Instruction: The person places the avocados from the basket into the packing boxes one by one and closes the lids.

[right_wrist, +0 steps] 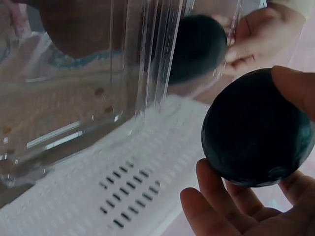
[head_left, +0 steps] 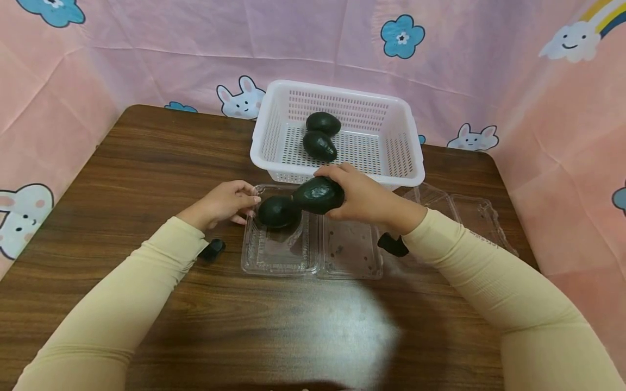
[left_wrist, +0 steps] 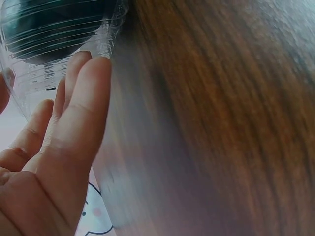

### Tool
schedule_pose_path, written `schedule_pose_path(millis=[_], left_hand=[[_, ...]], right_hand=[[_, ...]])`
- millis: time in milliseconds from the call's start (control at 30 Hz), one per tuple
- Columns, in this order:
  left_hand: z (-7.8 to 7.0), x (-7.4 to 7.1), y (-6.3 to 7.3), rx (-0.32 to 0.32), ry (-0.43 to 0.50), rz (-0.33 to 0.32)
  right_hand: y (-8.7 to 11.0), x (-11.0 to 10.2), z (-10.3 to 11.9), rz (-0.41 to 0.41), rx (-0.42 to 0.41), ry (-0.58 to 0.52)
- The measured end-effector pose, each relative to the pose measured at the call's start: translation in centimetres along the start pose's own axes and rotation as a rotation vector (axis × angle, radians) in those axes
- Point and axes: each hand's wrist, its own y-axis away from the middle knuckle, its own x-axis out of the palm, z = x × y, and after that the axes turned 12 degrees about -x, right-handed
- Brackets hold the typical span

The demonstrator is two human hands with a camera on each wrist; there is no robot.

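My right hand (head_left: 364, 198) grips a dark green avocado (head_left: 319, 195) above a clear plastic clamshell box (head_left: 281, 260). In the right wrist view the thumb and fingers curve round this avocado (right_wrist: 258, 128). Another avocado (head_left: 277, 212) lies in the left half of the box, whose lid half (head_left: 349, 250) lies opened out to the right. My left hand (head_left: 225, 203) is at the left side of the box. Its fairly straight fingers (left_wrist: 91, 93) lie along the clear wall in the left wrist view, beside the avocado (left_wrist: 54, 29) inside.
Behind the box stands a white perforated basket (head_left: 337, 92) with two avocados (head_left: 320, 145) in it. More clear plastic packaging (head_left: 476, 214) lies at the right, partly behind my right arm. Everything stands on a brown wooden table (head_left: 235, 331), with patterned cloth (head_left: 313, 32) around it.
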Motion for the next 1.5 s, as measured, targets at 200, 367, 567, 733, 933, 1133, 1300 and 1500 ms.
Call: schedule_pose_path(millis=[200, 367, 567, 733, 933, 1133, 1300, 1500], left_hand=[[0.0, 0.0, -0.1, 0.001, -0.008, 0.003], [0.0, 0.0, -0.1, 0.012, -0.011, 0.007], [0.0, -0.1, -0.2, 0.024, -0.023, 0.003], [0.1, 0.0, -0.2, 0.015, -0.012, 0.002], [0.2, 0.0, -0.1, 0.003, -0.011, 0.005], [0.1, 0.0, 0.0, -0.002, -0.011, 0.004], [0.1, 0.0, 0.0, 0.005, -0.012, 0.000], [0.1, -0.1, 0.0, 0.006, -0.002, 0.010]], right_hand=[[-0.4, 1.4, 0.7, 0.035, -0.016, 0.013], [-0.8, 2.3, 0.8, 0.042, -0.043, 0.008], [-1.1, 3.4, 1.2, 0.075, -0.039, -0.002], [-1.2, 4.2, 1.2, 0.096, -0.044, -0.015], [-1.5, 5.1, 1.3, 0.124, -0.062, 0.004], [-1.6, 5.9, 1.5, 0.171, -0.084, 0.035], [-1.7, 6.3, 1.5, 0.183, -0.106, 0.074], [-1.8, 6.6, 1.6, 0.180, -0.136, 0.090]])
